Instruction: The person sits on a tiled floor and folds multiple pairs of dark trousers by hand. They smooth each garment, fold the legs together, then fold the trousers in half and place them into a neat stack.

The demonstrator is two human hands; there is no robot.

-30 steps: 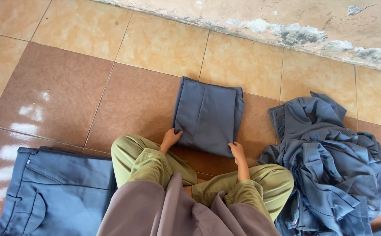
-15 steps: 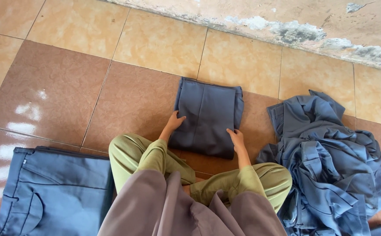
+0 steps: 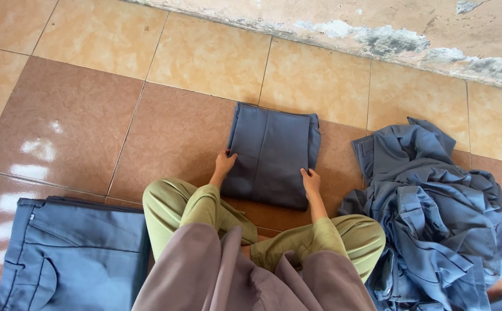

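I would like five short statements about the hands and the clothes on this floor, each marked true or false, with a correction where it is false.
1. The left hand rests on the left edge of the folded blue-grey garment. True.
2. The right hand is lifted high above the garment. False: it lies on the garment's lower right edge.
3. A crumpled pile of blue-grey clothes lies to the person's right. True.
4. The folded garment lies on a wooden table. False: it lies on the tiled floor.
5. The flat blue trousers at the person's left are in a hand. False: no hand touches them.
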